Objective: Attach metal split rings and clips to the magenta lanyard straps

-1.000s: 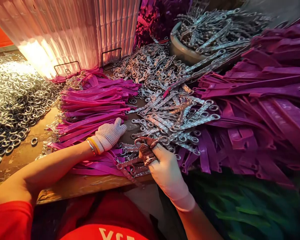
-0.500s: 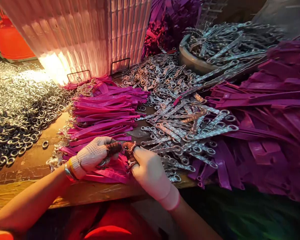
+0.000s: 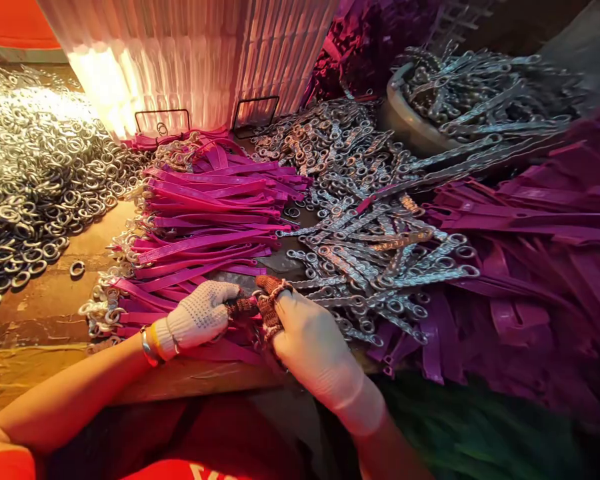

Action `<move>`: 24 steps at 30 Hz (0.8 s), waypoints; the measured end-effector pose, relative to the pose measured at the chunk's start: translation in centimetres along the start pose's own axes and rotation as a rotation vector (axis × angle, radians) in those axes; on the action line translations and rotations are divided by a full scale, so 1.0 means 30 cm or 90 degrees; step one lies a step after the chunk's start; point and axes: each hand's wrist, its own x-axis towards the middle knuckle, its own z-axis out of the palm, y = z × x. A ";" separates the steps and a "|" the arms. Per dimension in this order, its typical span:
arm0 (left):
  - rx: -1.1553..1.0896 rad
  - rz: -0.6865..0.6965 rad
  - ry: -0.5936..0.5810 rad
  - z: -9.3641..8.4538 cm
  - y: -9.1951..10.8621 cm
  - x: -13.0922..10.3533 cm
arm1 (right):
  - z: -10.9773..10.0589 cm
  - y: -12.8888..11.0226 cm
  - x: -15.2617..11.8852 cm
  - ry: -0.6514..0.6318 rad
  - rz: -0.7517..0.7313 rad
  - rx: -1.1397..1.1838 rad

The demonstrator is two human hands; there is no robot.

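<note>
My left hand (image 3: 200, 317), in a white dotted glove with brown finger covers, has its fingers closed above the magenta straps. My right hand (image 3: 315, 347), in a pale glove with brown finger covers, is closed in a pinch right beside it, fingertips nearly meeting. A bit of magenta and a metallic glint show between the fingertips, but what they hold is mostly hidden. Under and behind the hands lies a row of magenta straps (image 3: 210, 220), with metal rings at their left ends. Right of them is a heap of flat, twisted-looking metal links (image 3: 380, 260) with ringed ends.
Loose metal rings (image 3: 35, 187) are piled at the left, one ring (image 3: 77, 269) apart. A corrugated translucent panel (image 3: 190, 67) stands behind the straps, brightly lit. A basin (image 3: 405, 110) heaped with metal links is at the back right. More purple straps (image 3: 525, 267) cover the right side.
The view has shifted slightly. Both hands stay close together, moving a little to the right in the picture; the left hand's fingers have turned, and the gap between the fingertips is small.
</note>
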 end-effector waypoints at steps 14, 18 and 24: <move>0.057 0.035 0.054 0.040 -0.060 -0.014 | -0.021 -0.067 0.014 -0.280 0.086 -0.137; 0.116 0.051 0.035 0.032 -0.078 -0.006 | -0.010 -0.079 -0.002 -0.278 0.006 -0.162; 0.114 0.084 0.078 0.036 -0.066 -0.022 | -0.081 -0.051 0.016 -0.364 0.025 -0.175</move>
